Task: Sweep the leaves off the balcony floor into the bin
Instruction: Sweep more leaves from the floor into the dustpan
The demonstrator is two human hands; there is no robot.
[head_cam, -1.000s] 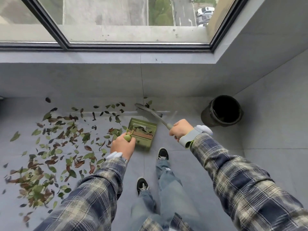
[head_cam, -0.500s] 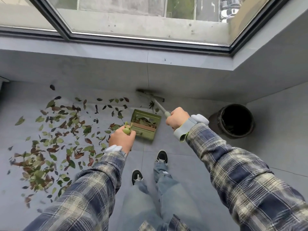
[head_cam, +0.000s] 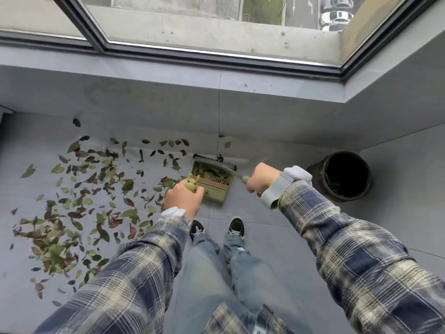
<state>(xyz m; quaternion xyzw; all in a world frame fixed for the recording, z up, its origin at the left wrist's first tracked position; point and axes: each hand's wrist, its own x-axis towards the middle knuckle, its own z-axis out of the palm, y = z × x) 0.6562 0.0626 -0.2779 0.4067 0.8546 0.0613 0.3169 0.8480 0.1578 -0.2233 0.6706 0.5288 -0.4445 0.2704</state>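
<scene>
Green dustpan (head_cam: 215, 196) at floor's (head_cam: 277, 237) far edge, handle gripped by left hand (head_cam: 184, 197); right hand (head_cam: 261, 180) grips broom (head_cam: 210, 157), bristles at pan's mouth. Step: loading; most leaves (head_cam: 79, 203) unswept, bin (head_cam: 343, 197) after.

Daylight through a dark-framed window (head_cam: 192, 20) falls on grey walls (head_cam: 144, 102) and a grey tiled floor (head_cam: 277, 237).
</scene>
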